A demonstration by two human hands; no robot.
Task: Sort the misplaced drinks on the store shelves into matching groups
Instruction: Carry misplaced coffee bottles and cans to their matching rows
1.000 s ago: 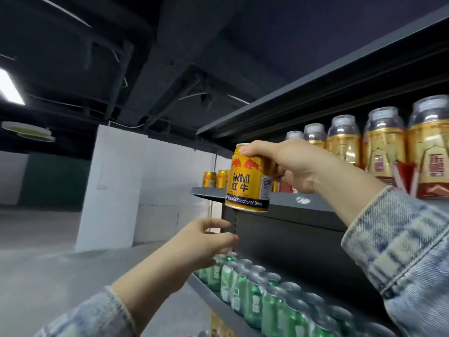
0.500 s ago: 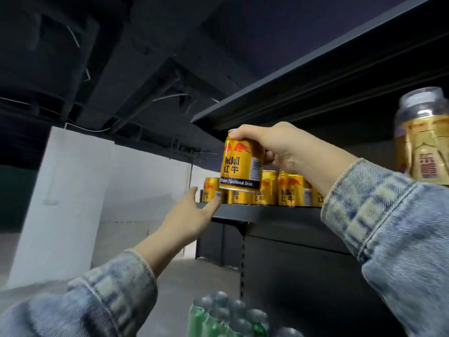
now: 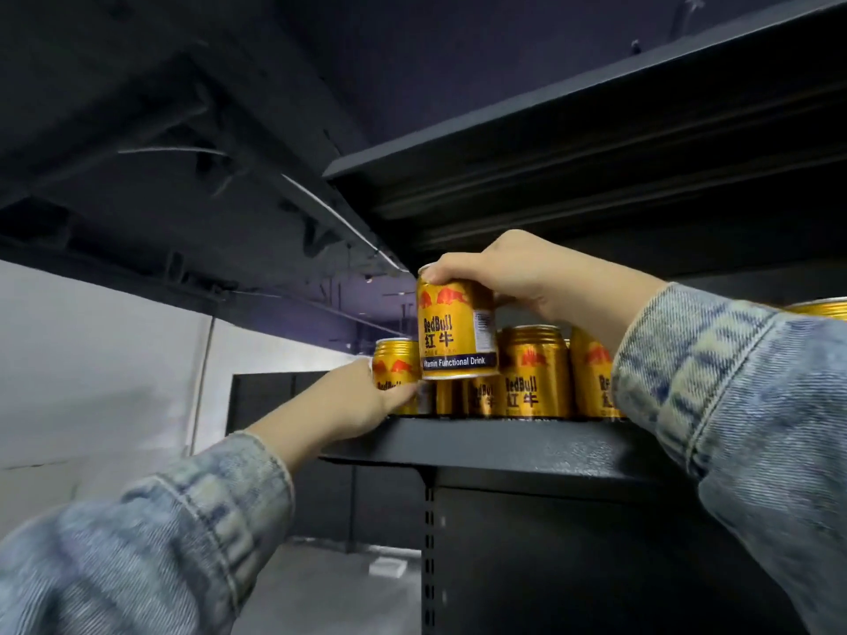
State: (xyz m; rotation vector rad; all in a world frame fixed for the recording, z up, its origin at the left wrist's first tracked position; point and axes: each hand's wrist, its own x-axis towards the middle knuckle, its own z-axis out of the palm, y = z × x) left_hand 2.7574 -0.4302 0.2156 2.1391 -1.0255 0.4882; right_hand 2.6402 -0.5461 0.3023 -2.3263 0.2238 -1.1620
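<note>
My right hand (image 3: 518, 275) grips a gold Red Bull can (image 3: 456, 327) from above and holds it just above the left end of a dark upper shelf (image 3: 504, 444). Several matching gold Red Bull cans (image 3: 534, 371) stand in a group on that shelf, right behind and below the held can. My left hand (image 3: 353, 401) reaches up to the shelf's left end, its fingers wrapped on the leftmost standing can (image 3: 395, 364). Both arms wear denim sleeves.
A dark shelf board (image 3: 596, 144) hangs close overhead. The black shelf upright (image 3: 428, 543) with slots runs down below. A white wall (image 3: 91, 359) and grey floor lie to the left. One more gold can top (image 3: 820, 309) shows at the far right.
The view tilted up and closer to the top shelf. My right hand carried the can nearer the group of gold cans. My left hand rose from the shelf edge onto the leftmost can.
</note>
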